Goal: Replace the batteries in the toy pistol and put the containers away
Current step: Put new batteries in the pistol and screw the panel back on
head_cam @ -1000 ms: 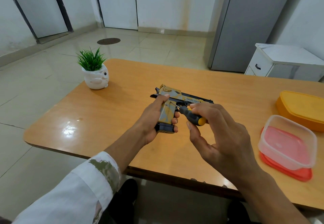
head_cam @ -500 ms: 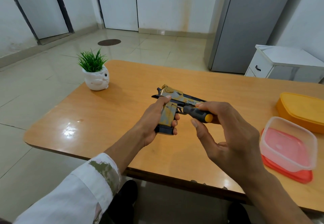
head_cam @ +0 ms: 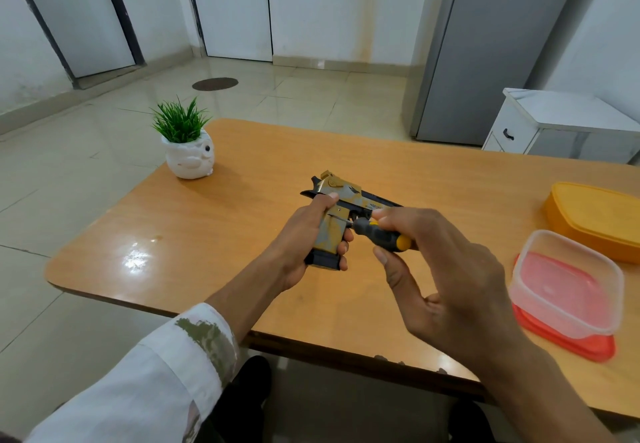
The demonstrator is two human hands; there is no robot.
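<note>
**A:** Left hand (head_cam: 304, 234) is wrapped round the grip of the toy pistol (head_cam: 341, 200), thumb up on the back and fingers curled across the front. The pistol is held above the middle of the wooden table (head_cam: 242, 227), barrel pointing away to the right.

**B:** And the right hand (head_cam: 446, 269) has the screwdriver (head_cam: 377, 233), pinched between thumb and fingertips on its black handle with the yellow butt showing. The metal tip sits on the side of the grip, just below the trigger.

**A:** Over on the right edge, a clear container (head_cam: 568, 279) stands open on a red lid (head_cam: 568, 342). Nothing visible inside it from this angle.

**B:** Just behind that is the orange container (head_cam: 595, 217), lid on, contents hidden.

**A:** Far left corner of the table has a white pot (head_cam: 188, 158) with a green plant, well apart from the hands.

**B:** White sleeve (head_cam: 156, 373) on the left arm, rolled back above the wrist. The right forearm is bare.
</note>
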